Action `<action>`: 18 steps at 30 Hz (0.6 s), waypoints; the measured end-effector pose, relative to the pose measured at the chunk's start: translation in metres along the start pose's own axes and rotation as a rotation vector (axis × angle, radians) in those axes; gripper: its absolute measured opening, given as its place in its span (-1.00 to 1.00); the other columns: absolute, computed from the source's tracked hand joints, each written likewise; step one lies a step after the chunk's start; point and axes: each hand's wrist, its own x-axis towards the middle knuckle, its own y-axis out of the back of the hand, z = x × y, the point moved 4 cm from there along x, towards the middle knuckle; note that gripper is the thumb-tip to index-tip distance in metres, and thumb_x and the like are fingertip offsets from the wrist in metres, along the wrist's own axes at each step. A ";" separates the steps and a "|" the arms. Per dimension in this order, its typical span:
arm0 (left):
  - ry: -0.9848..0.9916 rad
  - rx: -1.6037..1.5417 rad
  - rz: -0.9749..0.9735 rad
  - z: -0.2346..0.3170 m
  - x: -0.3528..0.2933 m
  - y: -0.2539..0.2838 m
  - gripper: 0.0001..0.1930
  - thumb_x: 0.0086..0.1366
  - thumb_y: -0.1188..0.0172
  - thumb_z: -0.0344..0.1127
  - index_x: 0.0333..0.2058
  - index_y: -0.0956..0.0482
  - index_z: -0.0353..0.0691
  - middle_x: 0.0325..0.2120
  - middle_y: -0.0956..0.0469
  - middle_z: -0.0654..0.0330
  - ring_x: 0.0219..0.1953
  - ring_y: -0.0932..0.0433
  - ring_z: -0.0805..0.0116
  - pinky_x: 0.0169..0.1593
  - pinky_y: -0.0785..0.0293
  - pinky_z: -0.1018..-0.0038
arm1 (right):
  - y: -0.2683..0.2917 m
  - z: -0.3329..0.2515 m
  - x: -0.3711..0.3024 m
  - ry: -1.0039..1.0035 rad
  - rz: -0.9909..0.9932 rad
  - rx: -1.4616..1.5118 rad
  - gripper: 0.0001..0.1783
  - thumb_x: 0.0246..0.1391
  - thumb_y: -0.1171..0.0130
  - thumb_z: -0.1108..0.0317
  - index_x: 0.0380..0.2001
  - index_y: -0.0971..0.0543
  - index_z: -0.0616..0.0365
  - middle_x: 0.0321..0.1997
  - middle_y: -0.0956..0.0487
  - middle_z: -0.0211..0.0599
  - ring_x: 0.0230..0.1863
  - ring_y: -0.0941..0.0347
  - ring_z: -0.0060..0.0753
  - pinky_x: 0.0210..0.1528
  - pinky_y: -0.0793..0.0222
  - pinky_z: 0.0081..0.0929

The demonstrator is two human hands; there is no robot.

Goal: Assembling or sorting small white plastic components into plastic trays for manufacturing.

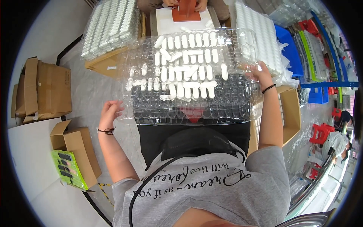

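A clear plastic tray (249, 100) with rows of oval pockets lies in front of me over my dark apron. White capsule-shaped pieces (192, 72) fill its middle; some sit upright in the pockets, others lie crosswise or tilted on top. My right hand (259, 72) is closed on the tray's right edge, the fingers partly seen through plastic. Beside the left edge is my left hand (111, 110), its fingers bent but apart and nothing visible between them. Whether those fingertips touch the plastic is unclear.
Stacked trays of white pieces (111, 28) stand far left, more (259, 38) far right. Across from me, another person's hands (200, 4) are at a red-brown device (186, 11) on a white board. Cardboard boxes (55, 89) stand left; blue bins (287, 51) stand right.
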 end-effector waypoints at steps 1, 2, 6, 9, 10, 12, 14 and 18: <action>-0.008 -0.003 0.002 0.002 0.005 0.000 -0.62 0.21 -0.10 -0.23 -0.01 -0.35 -0.16 -0.22 -0.55 0.18 -0.31 -0.57 0.33 -0.25 -0.45 0.46 | 0.003 -0.001 0.000 0.030 -0.008 -0.060 -0.62 -0.01 0.10 0.64 -0.12 -0.20 0.05 -0.16 -0.52 -0.20 -0.33 -0.56 -0.35 -0.45 -0.39 -0.61; 0.017 0.109 0.038 0.006 0.011 -0.002 -0.63 0.22 -0.11 -0.20 -0.03 -0.35 -0.19 -0.30 -0.55 0.18 -0.38 -0.56 0.37 -0.32 -0.44 0.50 | 0.007 0.001 0.002 0.042 -0.007 -0.061 -0.62 -0.01 0.10 0.64 -0.12 -0.20 0.05 -0.16 -0.52 -0.20 -0.33 -0.56 -0.35 -0.45 -0.39 -0.61; 0.059 0.450 0.091 0.034 0.013 -0.017 -0.58 0.22 -0.14 -0.08 -0.08 -0.36 -0.25 -0.56 -0.51 0.18 -0.52 -0.52 0.46 -0.49 -0.39 0.58 | 0.005 -0.006 -0.010 0.140 -0.048 -0.091 -0.44 0.03 0.07 0.63 0.09 -0.09 0.05 -0.07 -0.53 -0.09 -0.27 -0.56 -0.34 -0.40 -0.42 -0.59; 0.284 0.613 -0.088 0.038 0.020 -0.021 -0.59 0.19 -0.14 -0.07 -0.10 -0.41 -0.23 -0.49 -0.51 0.20 -0.49 -0.50 0.48 -0.49 -0.39 0.52 | 0.005 -0.010 -0.019 0.193 -0.061 -0.045 -0.46 0.02 0.16 0.70 0.04 -0.14 -0.09 -0.07 -0.53 -0.11 -0.29 -0.56 -0.39 -0.40 -0.38 -0.63; 0.272 0.610 -0.082 0.035 0.029 -0.017 -0.59 0.19 -0.14 -0.07 -0.10 -0.41 -0.23 -0.49 -0.51 0.20 -0.49 -0.50 0.48 -0.49 -0.39 0.52 | 0.009 -0.011 -0.020 0.206 -0.062 -0.043 -0.46 0.02 0.16 0.70 0.04 -0.14 -0.09 -0.07 -0.53 -0.11 -0.29 -0.56 -0.39 -0.40 -0.38 -0.63; 0.180 0.700 -0.054 0.019 0.050 -0.005 -0.42 0.12 -0.23 0.02 -0.04 -0.36 -0.30 -0.58 -0.50 0.19 -0.51 -0.49 0.43 -0.44 -0.42 0.49 | 0.007 -0.015 -0.026 0.203 -0.099 0.030 -0.52 0.01 0.17 0.71 -0.05 -0.20 -0.09 -0.07 -0.53 -0.11 -0.29 -0.56 -0.38 -0.38 -0.39 -0.62; 0.040 0.624 -0.010 0.012 0.063 -0.006 -0.38 0.10 -0.24 0.04 -0.01 -0.35 -0.30 -0.52 -0.51 0.20 -0.46 -0.49 0.43 -0.40 -0.42 0.49 | 0.008 -0.021 -0.030 0.218 -0.099 0.041 -0.56 0.00 0.16 0.72 -0.12 -0.23 -0.08 -0.08 -0.54 -0.11 -0.28 -0.56 -0.39 -0.37 -0.38 -0.63; -0.133 0.616 0.184 0.017 0.082 -0.009 -0.33 0.09 -0.28 -0.04 0.07 -0.31 -0.33 -0.36 -0.51 0.21 -0.33 -0.48 0.44 -0.30 -0.40 0.54 | 0.007 -0.023 -0.035 0.278 -0.081 0.037 -0.62 0.06 0.14 0.69 -0.13 -0.27 -0.04 -0.09 -0.56 -0.15 -0.25 -0.56 -0.43 -0.35 -0.36 -0.67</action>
